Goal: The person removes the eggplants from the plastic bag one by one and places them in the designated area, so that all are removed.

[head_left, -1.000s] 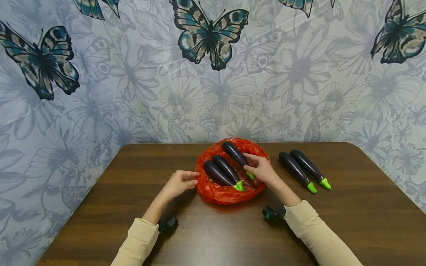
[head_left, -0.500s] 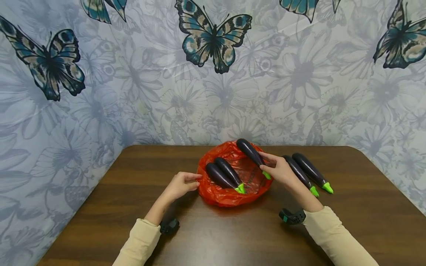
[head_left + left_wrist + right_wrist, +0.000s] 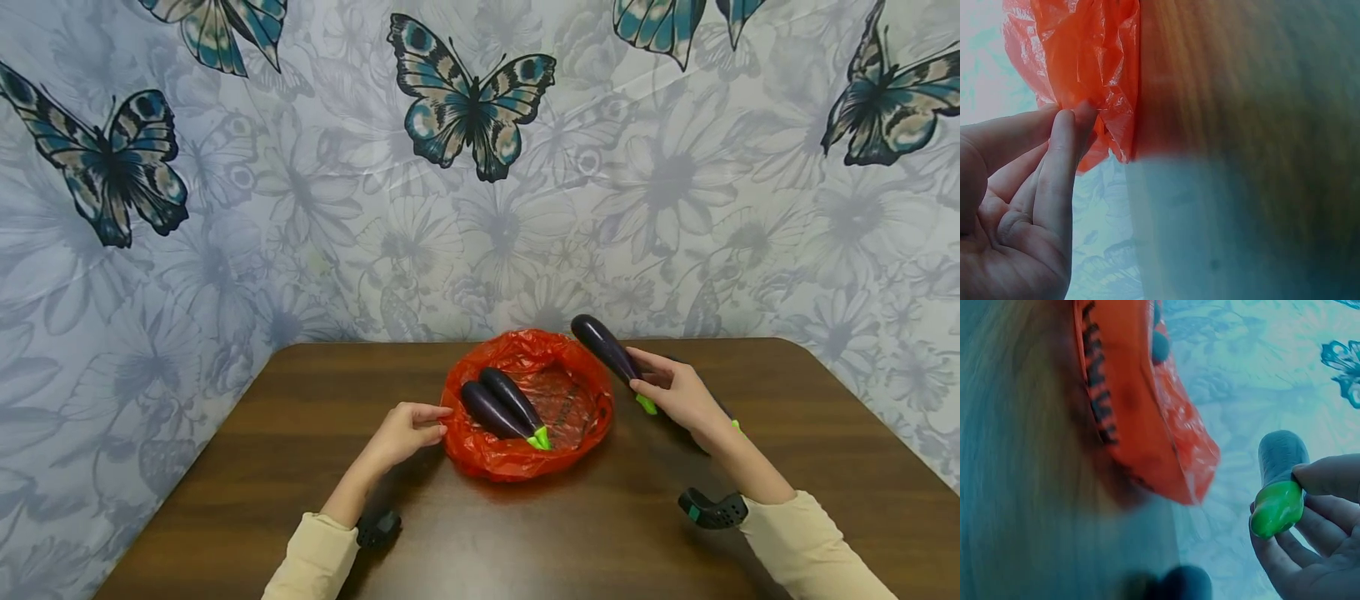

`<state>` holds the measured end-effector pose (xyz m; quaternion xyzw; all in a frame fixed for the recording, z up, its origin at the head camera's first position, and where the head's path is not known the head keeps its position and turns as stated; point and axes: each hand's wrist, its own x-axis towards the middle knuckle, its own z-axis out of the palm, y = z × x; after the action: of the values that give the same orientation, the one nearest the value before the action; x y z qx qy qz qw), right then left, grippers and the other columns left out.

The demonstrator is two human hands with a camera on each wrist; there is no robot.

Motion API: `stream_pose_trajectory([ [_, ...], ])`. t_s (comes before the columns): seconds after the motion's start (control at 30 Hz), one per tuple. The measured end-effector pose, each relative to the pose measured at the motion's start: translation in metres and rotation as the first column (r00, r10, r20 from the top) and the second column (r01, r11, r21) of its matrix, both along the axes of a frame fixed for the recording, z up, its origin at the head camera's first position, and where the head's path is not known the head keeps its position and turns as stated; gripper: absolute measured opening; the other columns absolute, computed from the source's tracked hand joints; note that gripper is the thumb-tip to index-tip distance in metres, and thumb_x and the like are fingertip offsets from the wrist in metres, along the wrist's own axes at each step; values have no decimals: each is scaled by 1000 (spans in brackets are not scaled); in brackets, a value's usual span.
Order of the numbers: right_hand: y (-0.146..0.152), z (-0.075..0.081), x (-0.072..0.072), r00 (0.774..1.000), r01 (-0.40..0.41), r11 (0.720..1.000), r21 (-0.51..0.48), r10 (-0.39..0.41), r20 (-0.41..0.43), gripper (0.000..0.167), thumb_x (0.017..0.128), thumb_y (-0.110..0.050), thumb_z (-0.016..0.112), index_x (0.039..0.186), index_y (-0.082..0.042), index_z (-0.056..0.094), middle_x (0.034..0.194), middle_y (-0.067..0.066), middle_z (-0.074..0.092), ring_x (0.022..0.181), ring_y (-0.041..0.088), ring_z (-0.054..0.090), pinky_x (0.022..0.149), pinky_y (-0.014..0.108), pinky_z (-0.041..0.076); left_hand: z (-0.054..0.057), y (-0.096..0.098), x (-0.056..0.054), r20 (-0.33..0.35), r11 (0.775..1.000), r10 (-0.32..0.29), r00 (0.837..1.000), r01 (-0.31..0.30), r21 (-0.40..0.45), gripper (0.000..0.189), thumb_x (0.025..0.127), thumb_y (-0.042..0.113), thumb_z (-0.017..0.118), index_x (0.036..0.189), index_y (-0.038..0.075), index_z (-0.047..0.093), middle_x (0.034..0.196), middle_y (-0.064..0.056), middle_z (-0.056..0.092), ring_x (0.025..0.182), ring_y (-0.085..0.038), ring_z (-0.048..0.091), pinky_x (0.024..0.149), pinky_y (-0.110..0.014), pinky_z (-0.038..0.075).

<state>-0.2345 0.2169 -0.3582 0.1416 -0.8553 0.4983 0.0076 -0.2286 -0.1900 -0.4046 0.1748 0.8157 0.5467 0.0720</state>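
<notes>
A red plastic bag, its mouth spread wide, stands on the table with two eggplants lying side by side inside. At the bag's left rim, my left hand pinches the plastic between thumb and fingers; the left wrist view shows those fingertips on the bag. Right of the bag, my right hand grips an eggplant near its green stem end, tilted with the dark end pointing up and left. Two more eggplants lie mostly hidden behind my right hand, one showing a green tip.
The brown wooden table reaches back to a patterned cloth wall with butterflies. Dark wrist cameras sit on both wrists.
My right hand has lifted the eggplant out of the bag and carried it right, past the rim. The left hand stays at the bag's left rim. The head view has shifted slightly.
</notes>
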Motion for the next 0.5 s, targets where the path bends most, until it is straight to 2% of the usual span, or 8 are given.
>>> stream_pose_trajectory([
  [0.13, 21, 8, 9, 999, 36, 999, 18, -35, -32, 56, 94, -16, 58, 144, -2, 35, 131, 29, 46, 105, 15, 56, 71, 21, 49, 1, 4, -3, -11, 1000, -10, 1000, 10, 1, 30, 87, -8, 60, 116, -15, 58, 112, -27, 60, 93, -30, 64, 74, -34, 54],
  [0.23, 41, 15, 13, 996, 64, 996, 55, -60, -71, 57, 95, -18, 58, 143, 0, 34, 130, 30, 45, 95, -5, 52, 70, 18, 49, 2, 6, -4, -5, 1000, -13, 1000, 13, 1, 30, 86, -8, 60, 116, -15, 58, 112, -27, 59, 93, -30, 64, 74, -34, 54],
  [0.37, 66, 20, 16, 987, 119, 988, 98, -106, -123, 57, 95, -19, 58, 141, 3, 35, 127, 32, 47, 91, -11, 51, 68, 13, 47, 3, 4, -1, 0, 1000, -14, 1000, 14, 14, 30, 87, -7, 60, 116, -14, 58, 114, -28, 58, 96, -31, 63, 75, -34, 54],
  [0.5, 87, 20, 15, 978, 164, 979, 123, -145, -153, 55, 95, -17, 58, 139, 6, 36, 122, 36, 48, 86, -16, 48, 63, 13, 46, 2, 1, 1, 7, 1000, -16, 1000, 16, 9, 31, 87, -7, 60, 117, -15, 57, 114, -29, 58, 96, -33, 62, 75, -34, 54],
])
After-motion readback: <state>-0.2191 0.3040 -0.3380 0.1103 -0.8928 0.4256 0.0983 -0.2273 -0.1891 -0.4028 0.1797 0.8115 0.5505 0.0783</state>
